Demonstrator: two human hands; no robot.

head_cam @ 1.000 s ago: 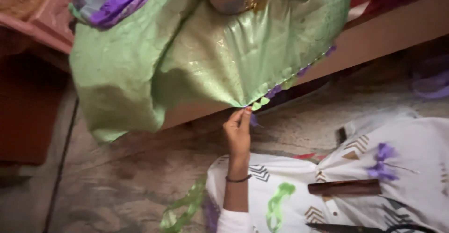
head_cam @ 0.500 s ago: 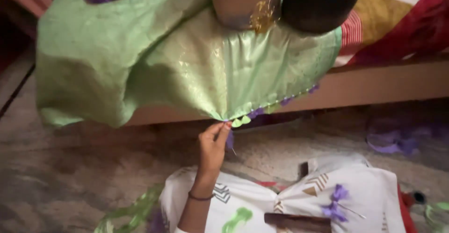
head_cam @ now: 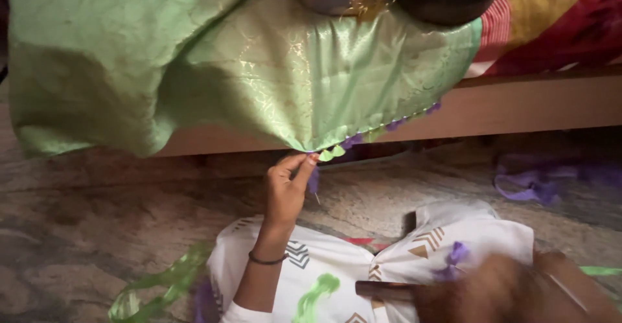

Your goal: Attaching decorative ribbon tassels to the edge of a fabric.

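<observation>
1. One green cloth (head_cam: 259,70) is hanging over the edge of one bed (head_cam: 551,106), shiny and woven with a faint gold pattern, wrinkled on its far-left fold.
2. Along its lower hem a row of small tassels (head_cam: 363,138) is running, alternating light green and purple; several are showing, the exact count being hard to tell.
3. The left hand (head_cam: 285,190) is reaching up, its grip pinched together on the hem just beside the nearest green tassel, with a short purple thread (head_cam: 313,182) dangling right of the fingers.
4. One thin dark bangle (head_cam: 267,259) is circling that wrist, below the grip.
5. The right hand (head_cam: 512,290) is showing as a blur well to the lower right of the grip; whether it is holding anything cannot be told.
6. Purple scraps (head_cam: 531,184) are lying on the stone floor (head_cam: 78,232) far right of the grip, green scraps (head_cam: 162,284) down to its left.
7. Compared with half a second ago, the pinch is staying on the same hem spot, while the blurred right hand is newly entering view.
</observation>
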